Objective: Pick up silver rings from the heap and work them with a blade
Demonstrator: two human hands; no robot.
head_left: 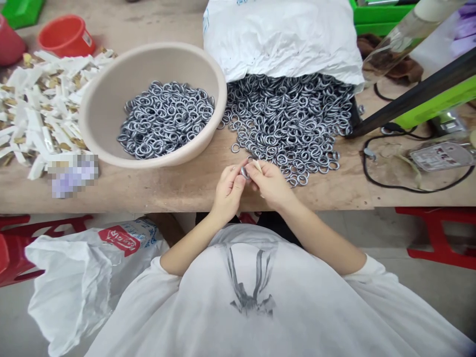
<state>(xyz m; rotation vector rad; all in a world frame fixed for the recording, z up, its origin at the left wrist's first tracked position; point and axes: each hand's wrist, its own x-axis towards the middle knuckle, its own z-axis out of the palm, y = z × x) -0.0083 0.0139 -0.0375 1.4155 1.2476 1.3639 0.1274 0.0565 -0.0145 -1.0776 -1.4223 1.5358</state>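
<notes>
Just over the table's front edge, my left hand (228, 192) pinches a grey metallic ring (244, 172) between thumb and fingers. Close against it, my right hand (273, 184) is closed, its fingertips at the same ring. A thin pale stick (259, 167) pokes out between the right fingers; most of it is hidden. Behind my hands, a large heap of similar rings (286, 126) spills from a white sack (282, 42) onto the tabletop. To the left stands a beige basin (100, 106) with many more rings inside.
White strips (33, 119) with brownish bits are piled at the left, near a red tub (63, 37). On the right, a dark bar (412, 94) slants over the wooden table (178, 191), beside a looped black cord (372, 181). A white bag (74, 287) sits below, left.
</notes>
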